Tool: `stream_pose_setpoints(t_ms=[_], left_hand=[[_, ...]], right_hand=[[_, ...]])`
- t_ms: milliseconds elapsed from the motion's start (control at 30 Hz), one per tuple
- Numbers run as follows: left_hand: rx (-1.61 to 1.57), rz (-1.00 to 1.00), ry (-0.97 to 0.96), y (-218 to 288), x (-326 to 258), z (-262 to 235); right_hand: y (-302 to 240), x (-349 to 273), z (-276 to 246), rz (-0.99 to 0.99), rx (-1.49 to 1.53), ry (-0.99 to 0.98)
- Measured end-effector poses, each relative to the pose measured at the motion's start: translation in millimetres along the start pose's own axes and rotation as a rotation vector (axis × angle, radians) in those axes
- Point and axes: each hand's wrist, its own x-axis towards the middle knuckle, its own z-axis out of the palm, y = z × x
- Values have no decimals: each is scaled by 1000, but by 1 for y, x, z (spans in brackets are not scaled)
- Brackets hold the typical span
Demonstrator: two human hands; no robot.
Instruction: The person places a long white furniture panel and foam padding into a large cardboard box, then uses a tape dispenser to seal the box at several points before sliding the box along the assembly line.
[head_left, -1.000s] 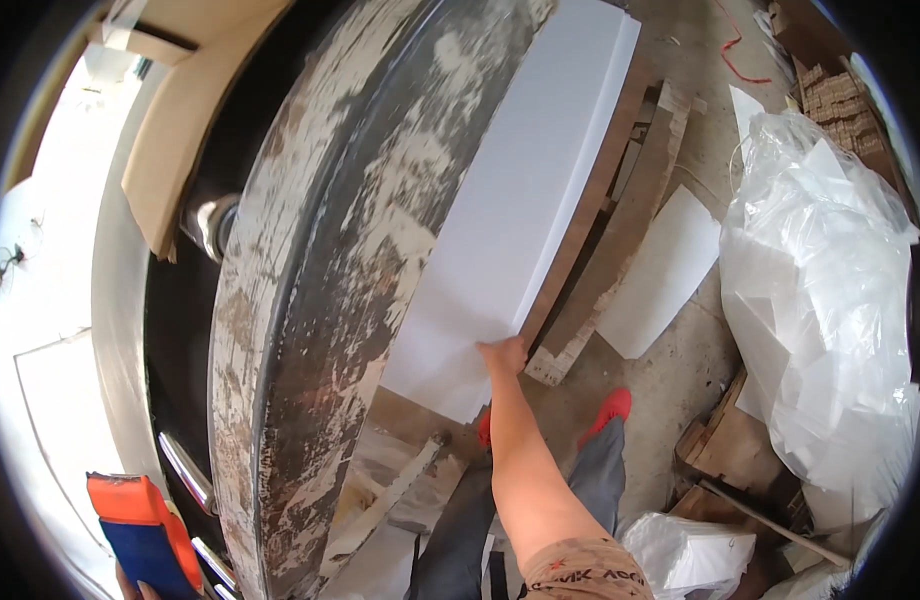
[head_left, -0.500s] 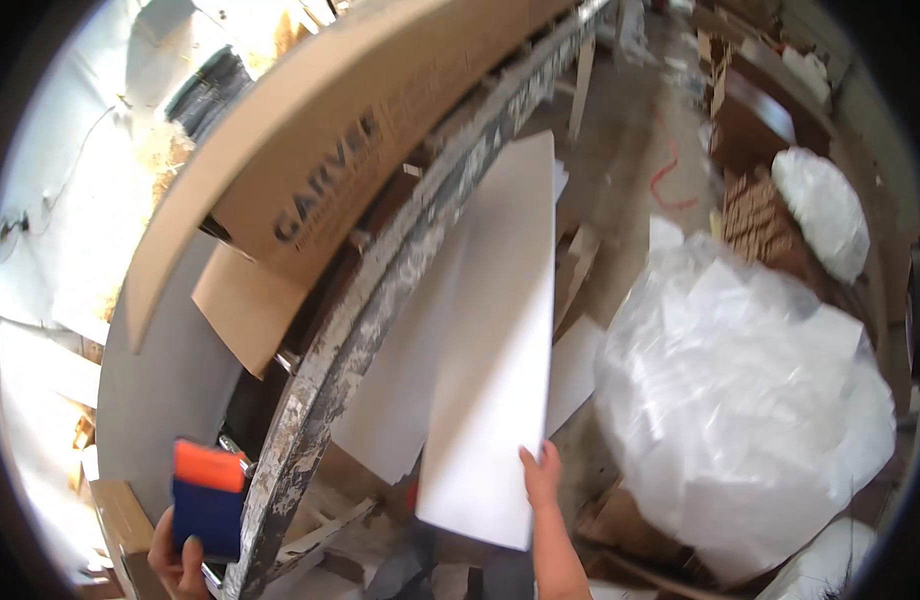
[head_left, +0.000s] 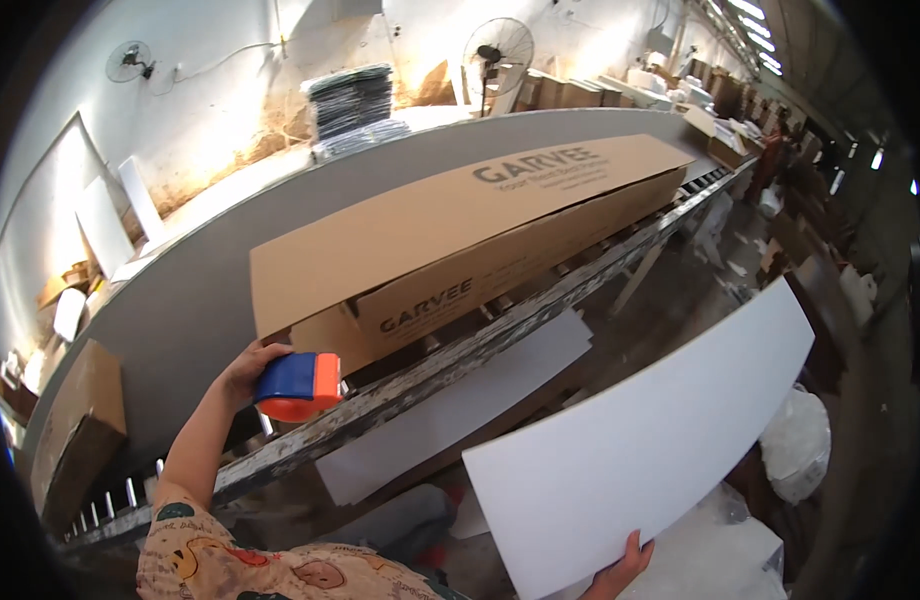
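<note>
My left hand [head_left: 246,371] is closed around a blue and orange tape dispenser [head_left: 292,386], held up by the near left end of a long brown carton [head_left: 420,235]. The carton lies on a roller conveyor [head_left: 500,352], and its end flap [head_left: 330,338] sticks out just above the dispenser. Low on the right, my right hand [head_left: 626,570] grips the lower edge of a large white board [head_left: 635,435], fingers folded over its front. The board slants up to the right, beside the conveyor and apart from the carton.
More white sheets [head_left: 470,400] lie below the conveyor rail. Clear plastic bags with white pieces [head_left: 725,545] sit at lower right. A smaller brown box [head_left: 78,430] stands at far left. Behind the grey surface [head_left: 195,262] are a flat stack [head_left: 352,102] and a standing fan [head_left: 497,58].
The view has swung up and left, showing more of the conveyor and wall. The white board has tilted from nearly lengthwise to slanting right. Both hands keep their holds; the dispenser now points right.
</note>
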Motion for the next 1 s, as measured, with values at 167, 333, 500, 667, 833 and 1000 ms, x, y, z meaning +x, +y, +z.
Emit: stream_pose_setpoints(t_ms=[167,333,500,667,833,1000], left_hand=[[-269,38,-3,14,40,-39],[-513,391,-126,102,40,-28],[-327,408,-95,139,55,-70],[-247,335,-24,150,49,-85],[-121,417,7,156,54,-103],[-20,298,55,191,44,-88]], right_hand=[[-42,70,94,-140,143,-102],[-85,96,220,-247,117,-164],[-80,87,358,-41,106,-222],[-15,43,470,126,-162,-321],[9,-19,489,589,-148,-740],[-20,17,499,619,-494,-1084]])
